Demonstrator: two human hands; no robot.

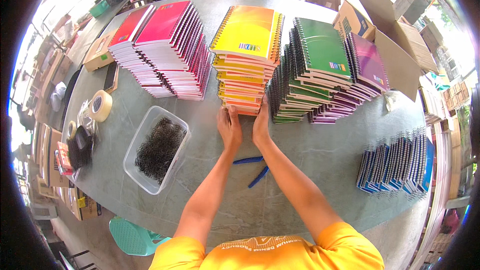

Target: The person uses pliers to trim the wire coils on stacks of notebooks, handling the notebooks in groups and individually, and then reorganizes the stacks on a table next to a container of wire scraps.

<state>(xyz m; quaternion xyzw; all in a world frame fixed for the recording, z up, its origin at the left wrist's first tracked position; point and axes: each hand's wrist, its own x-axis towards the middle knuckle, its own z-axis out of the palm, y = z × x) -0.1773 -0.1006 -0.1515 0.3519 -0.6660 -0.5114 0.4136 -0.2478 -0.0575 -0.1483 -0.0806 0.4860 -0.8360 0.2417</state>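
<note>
Squaring the yellow spiral notebook stack (246, 65) mid-worktop (320, 145): our left hand (229, 127) and right hand (261, 125) press flat, fingers spread, against its near base; we'd push evenly so nothing topples.

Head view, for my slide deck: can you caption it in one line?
Both hands, left and right, press against a yellow notebook stack on a grey table, blue pliers behind.
</note>
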